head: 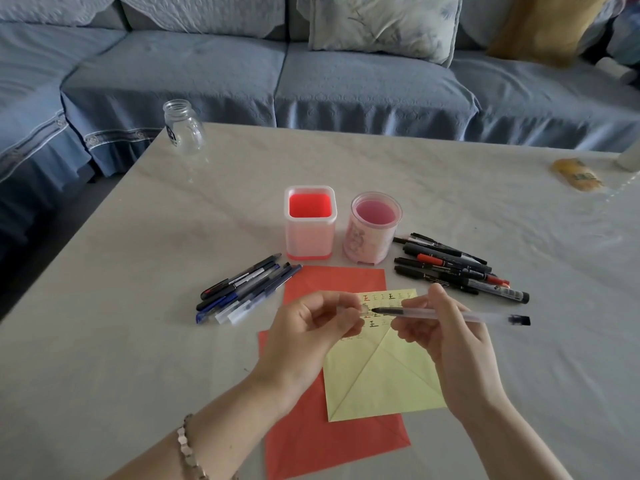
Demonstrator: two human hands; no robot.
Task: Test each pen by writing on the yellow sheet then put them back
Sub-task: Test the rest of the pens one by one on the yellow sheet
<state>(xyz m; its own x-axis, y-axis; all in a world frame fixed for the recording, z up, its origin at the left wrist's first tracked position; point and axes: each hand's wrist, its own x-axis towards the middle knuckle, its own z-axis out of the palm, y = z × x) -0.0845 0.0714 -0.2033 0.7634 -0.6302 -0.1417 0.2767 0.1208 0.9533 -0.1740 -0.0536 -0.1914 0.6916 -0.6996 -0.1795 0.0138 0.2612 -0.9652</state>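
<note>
My right hand (446, 327) grips a clear gel pen (485, 317) with black ink, held level above the yellow sheet (377, 379), tip pointing left. My left hand (311, 327) pinches the pen's small clear cap (364, 309) just off the tip. The yellow sheet lies on a red sheet (329, 441) and carries rows of small written marks along its top. Several blue and black pens (242, 289) lie in a pile left of the sheets. Several black and red markers (453, 266) lie to the right. Two pen holders stand behind: a square red one (310, 237) and a round pink one (372, 244).
A glass jar (183, 128) stands at the table's far left corner. A yellow packet (576, 174) lies at the far right near a white object (628, 157). A blue sofa (311, 74) with cushions runs behind the table (121, 341).
</note>
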